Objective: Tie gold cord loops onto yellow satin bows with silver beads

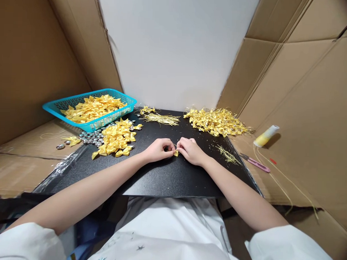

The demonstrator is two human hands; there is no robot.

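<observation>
Over the middle of the black tabletop (pixel 160 179), my left hand (pixel 160 150) and my right hand (pixel 191 150) meet fingertip to fingertip. Between them a small yellow ribbon bow (pixel 176 153) is pinched, held by both sets of fingers. A thin cord end seems to rise just above it, though the fingers hide most of it. To the left of my left hand lies a heap of loose yellow bows (pixel 118 137), beside a cluster of silver bells (pixel 96 137). Beyond my hands is a bundle of cut gold cords (pixel 162 119).
A turquoise basket (pixel 89 126) full of bows stands at the back left. At the back right is a large pile of bows with cords (pixel 215 122). Short cord scraps (pixel 228 155), a pink-handled cutter (pixel 257 163) and a thread spool (pixel 266 136) lie right. Cardboard walls enclose both sides.
</observation>
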